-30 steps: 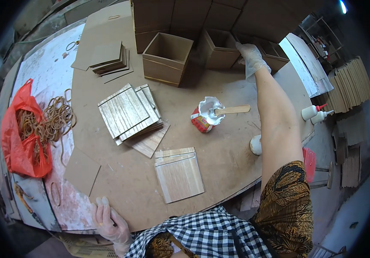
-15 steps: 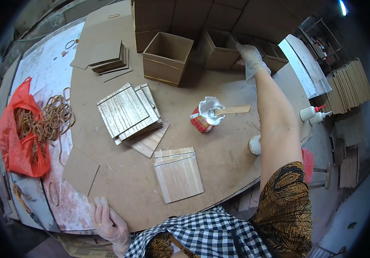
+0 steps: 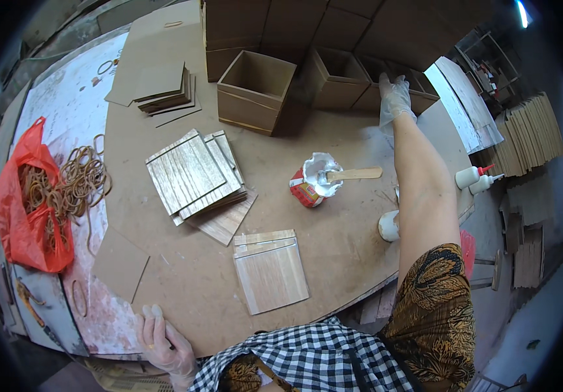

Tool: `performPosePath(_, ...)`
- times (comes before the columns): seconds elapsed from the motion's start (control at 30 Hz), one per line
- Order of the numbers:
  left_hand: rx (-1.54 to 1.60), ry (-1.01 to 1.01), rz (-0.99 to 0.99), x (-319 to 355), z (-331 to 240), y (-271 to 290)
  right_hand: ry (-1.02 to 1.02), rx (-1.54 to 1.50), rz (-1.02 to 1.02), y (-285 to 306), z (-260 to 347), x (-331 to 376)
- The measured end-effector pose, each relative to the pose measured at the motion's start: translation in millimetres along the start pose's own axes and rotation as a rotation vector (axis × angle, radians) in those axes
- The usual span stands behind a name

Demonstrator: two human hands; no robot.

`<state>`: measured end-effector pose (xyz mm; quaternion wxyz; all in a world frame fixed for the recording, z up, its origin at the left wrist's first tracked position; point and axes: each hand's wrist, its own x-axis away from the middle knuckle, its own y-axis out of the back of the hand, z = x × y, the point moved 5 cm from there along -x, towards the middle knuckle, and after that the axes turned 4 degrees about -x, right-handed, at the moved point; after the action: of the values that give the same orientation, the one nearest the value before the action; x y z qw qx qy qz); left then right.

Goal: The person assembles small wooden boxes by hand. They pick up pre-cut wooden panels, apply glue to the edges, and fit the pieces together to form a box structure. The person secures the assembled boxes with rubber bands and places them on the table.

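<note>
1. Right hand [image 3: 396, 98]: gloved, arm fully extended across table [image 3: 333, 215]; fingers loosely spread, resting on rim of open brown box [image 3: 396, 91] at far edge. Closed grip not evident; nothing lifted.
2. Left hand [image 3: 164, 343]: gloved, low at near table edge, palm down, fingers relaxed and part-open; holds nothing, touching table rim.
3. Box under right hand: one of a row of open-top boxes along far side, next to second open box [image 3: 335, 80]. Separate open box [image 3: 255, 91] stands further left, apart from the row.
4. Glue tin [image 3: 311, 183]: centre-right of table, tilted/on its side, white glue at mouth; flat wooden stick [image 3: 353, 174] lying across opening, handle pointing right. Just left of right forearm, not touching.
5. Small white cup [image 3: 389, 225]: beside right forearm, near table edge.
6. Wood-grain panel [image 3: 270, 271]: flat, nearest to body, centre; narrow strips along its far edge.
7. Panel stack [image 3: 196, 179]: fanned, centre-left, well apart from both hands.
8. Flat cardboard pile [image 3: 160, 88]: far left of table.
9. Loose cardboard sheet [image 3: 121, 264]: near left, overhanging table edge, just beyond left hand.
10. Red plastic bag [image 3: 30, 209] w/ rubber bands [image 3: 75, 186] spilling out: far left, off main board.
11. Two glue bottles [image 3: 477, 178]: right of table, beyond right arm.
</note>
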<state>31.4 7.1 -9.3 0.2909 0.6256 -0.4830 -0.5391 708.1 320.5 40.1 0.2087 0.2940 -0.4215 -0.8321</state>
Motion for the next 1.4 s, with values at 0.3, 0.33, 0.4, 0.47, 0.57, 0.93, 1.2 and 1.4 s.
performPosePath(0.3, 0.01, -0.027, 0.004, 2, 5, -3, -0.249, 0.002, 0.048, 22, 8, 5)
performPosePath(0.33, 0.004, -0.021, 0.003, 3, 4, -3, -0.188, -0.019, 0.054, 18, 7, 1)
performPosePath(0.4, -0.008, -0.013, 0.001, 2, 3, -2, -0.069, -0.061, 0.065, 14, 5, -3)
performPosePath(0.47, -0.018, -0.014, 0.002, 3, 3, -1, -0.102, -0.067, 0.071, 14, 7, -3)
performPosePath(0.57, -0.009, -0.022, 0.003, 2, 5, -4, -0.094, -0.045, 0.034, 16, 0, -9)
performPosePath(0.93, 0.014, -0.033, -0.02, -1, 1, -2, 0.003, 0.195, 0.094, 20, 4, -25)
performPosePath(1.2, 0.005, -0.013, -0.002, 2, 4, -3, 0.03, 0.265, 0.18, 22, 16, -17)
performPosePath(1.4, -0.01, 0.01, 0.02, -1, 2, -2, 0.005, 0.224, 0.181, 22, 7, -26)
